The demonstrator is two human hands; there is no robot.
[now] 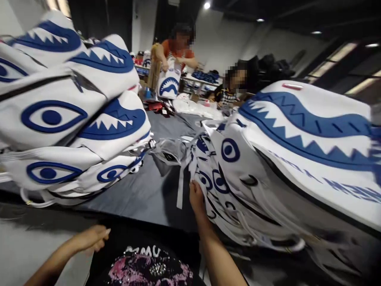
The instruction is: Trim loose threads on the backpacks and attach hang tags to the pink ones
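My right hand point(197, 195) is at the left edge of a stack of white backpacks with blue eyes and toothed mouths. Its fingers look curled against the stack; whether they grip a strap or fabric is hidden. On top of that stack lies a large white backpack point(309, 131), blurred toward the right. My left hand point(93, 237) hovers low in front of the table edge, fingers loosely stretched and nothing in them. Nearest to it are the piled white backpacks point(59, 115) on the left, flaps and eyes facing me. A loose white strap point(180, 186) hangs between the stacks.
A dark grey cloth covers the table point(133, 198). Clear plastic point(169, 151) lies between the piles. Across the table, a person in orange point(175, 49) holds a white backpack point(169, 84); another person point(228, 93) is beyond, near white plastic wrapping point(196, 107).
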